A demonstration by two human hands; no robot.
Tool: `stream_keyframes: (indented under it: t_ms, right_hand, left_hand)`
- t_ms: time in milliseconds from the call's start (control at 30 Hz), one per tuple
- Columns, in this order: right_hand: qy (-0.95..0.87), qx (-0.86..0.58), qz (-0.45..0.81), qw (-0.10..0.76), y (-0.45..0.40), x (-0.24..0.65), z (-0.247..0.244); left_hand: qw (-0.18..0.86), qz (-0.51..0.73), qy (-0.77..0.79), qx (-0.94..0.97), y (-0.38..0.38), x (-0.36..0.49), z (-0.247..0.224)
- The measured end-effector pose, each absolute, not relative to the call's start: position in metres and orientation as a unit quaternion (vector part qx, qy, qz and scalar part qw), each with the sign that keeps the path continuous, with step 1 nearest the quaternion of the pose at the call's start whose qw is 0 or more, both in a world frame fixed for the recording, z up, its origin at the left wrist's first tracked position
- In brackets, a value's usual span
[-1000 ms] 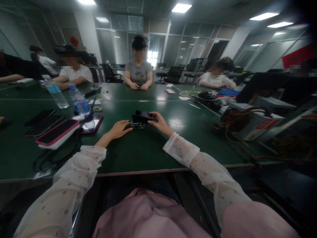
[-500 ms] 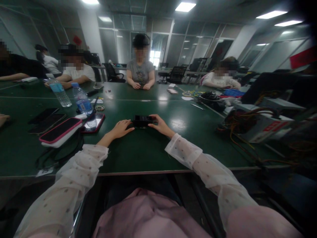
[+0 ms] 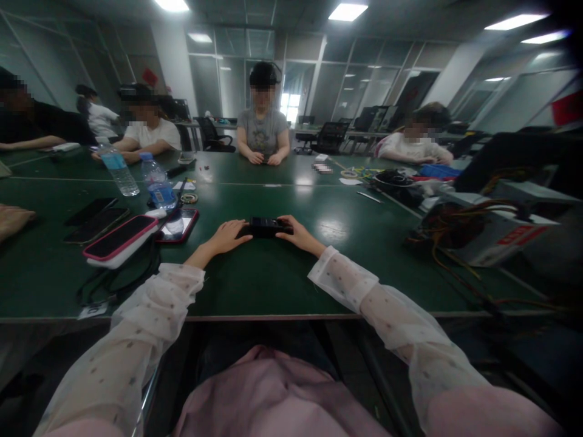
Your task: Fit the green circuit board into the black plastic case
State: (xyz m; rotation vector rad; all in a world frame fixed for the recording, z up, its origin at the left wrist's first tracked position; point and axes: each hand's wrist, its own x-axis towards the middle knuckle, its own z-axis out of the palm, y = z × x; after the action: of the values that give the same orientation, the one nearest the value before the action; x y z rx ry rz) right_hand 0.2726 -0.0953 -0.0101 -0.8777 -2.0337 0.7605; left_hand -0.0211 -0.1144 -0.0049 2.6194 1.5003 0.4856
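On the green table in front of me lies a small black box-like object; its exact kind is too dark to make out. The thumb and fingers of my right hand close around its right end. At the left end is my left hand, palm down with fingers stretched out and the thumb pointing toward the box. Its fingertips are at or just against that end; whether they press on it I cannot tell.
To the left are a pink-rimmed device, phones, a red-edged tablet-like device and two water bottles. A metal power-supply box with loose wires stands right. Across the table sits a person; others sit on both sides.
The whole view has shifted slightly, so everything appears a little farther right. The black box shows less height than before, as if lowered or tilted flatter. Both hands keep nearly the same pose.
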Motion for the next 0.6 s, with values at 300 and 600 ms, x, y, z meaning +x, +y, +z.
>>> stream_keyframes:
  t_ms: [300,600]
  right_hand:
    - [-0.81,-0.342,0.295,0.373,-0.095,0.2735,-0.0106]
    - [-0.813,-0.33,0.303,0.371,-0.096,0.2728,-0.0097]
  left_hand:
    - [0.037,0.145,0.487,0.86,-0.1124,-0.0215,-0.0055]
    - [0.036,0.146,0.486,0.861,-0.1136,-0.0208,-0.0037]
